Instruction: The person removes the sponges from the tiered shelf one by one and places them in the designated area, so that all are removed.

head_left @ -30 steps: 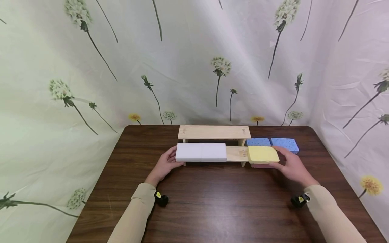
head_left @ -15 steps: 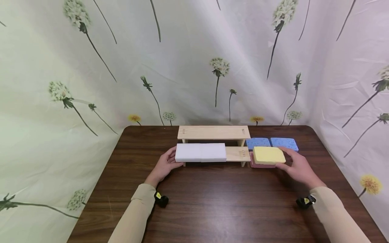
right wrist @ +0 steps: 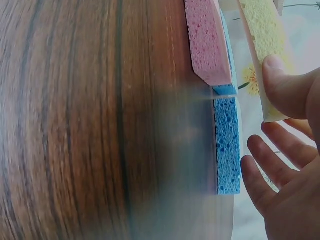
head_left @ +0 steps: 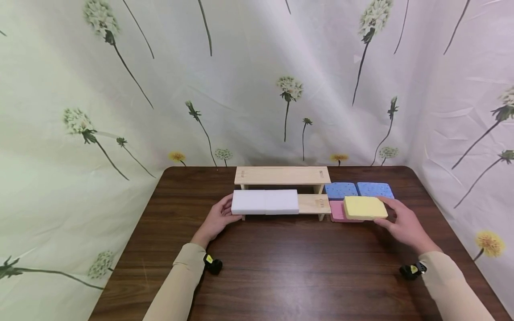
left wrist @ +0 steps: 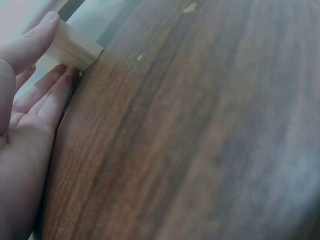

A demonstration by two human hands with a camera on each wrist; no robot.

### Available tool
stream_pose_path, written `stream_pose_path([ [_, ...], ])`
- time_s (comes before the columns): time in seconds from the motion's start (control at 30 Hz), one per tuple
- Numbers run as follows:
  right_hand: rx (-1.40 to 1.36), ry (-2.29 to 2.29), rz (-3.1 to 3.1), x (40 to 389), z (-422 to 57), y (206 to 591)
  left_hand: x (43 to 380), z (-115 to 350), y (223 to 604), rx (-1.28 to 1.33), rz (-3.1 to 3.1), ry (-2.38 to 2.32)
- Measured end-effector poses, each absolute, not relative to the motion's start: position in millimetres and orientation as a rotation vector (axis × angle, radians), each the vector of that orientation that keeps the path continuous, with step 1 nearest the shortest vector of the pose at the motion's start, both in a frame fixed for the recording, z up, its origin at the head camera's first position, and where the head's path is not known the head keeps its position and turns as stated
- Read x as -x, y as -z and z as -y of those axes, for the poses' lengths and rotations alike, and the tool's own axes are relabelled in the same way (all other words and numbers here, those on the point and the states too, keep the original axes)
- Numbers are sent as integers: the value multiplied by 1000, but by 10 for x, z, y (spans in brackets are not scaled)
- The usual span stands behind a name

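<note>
My right hand [head_left: 405,225] pinches a yellow sponge [head_left: 364,207] by its right end, thumb in front. In the right wrist view the yellow sponge [right wrist: 262,42] is lifted, a gap between it and the pink sponge [right wrist: 209,42]. From the head, it overlaps the right part of the pink sponge [head_left: 336,210]. My left hand [head_left: 217,222] holds the left end of the low front wooden shelf [head_left: 311,203]; its thumb and fingers lie about the wooden leg [left wrist: 75,47] in the left wrist view. Two white foam-like blocks [head_left: 265,201] sit side by side on this shelf.
A second wooden shelf [head_left: 281,174] stands behind the front one, its top bare. Two blue sponges [head_left: 340,190] lie side by side behind the pink one. The dark wood table [head_left: 277,267] ends at the back by a flowered curtain [head_left: 249,89].
My right hand has carried the yellow sponge to the right, away from the front shelf's right end, uncovering the pink sponge's left part. My left hand stays in place.
</note>
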State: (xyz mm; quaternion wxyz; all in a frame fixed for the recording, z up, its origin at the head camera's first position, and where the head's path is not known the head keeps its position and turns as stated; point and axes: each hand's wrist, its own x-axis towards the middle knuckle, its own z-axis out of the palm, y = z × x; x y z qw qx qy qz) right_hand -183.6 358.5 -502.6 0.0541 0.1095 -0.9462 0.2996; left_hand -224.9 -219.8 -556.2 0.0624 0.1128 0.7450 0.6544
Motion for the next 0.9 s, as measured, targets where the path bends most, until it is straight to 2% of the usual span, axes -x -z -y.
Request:
stream_pose_path([
  [0.9,-179,-860,2879,1743,-3880,5084,2247,2192,5552,-329,-2249,-1979],
])
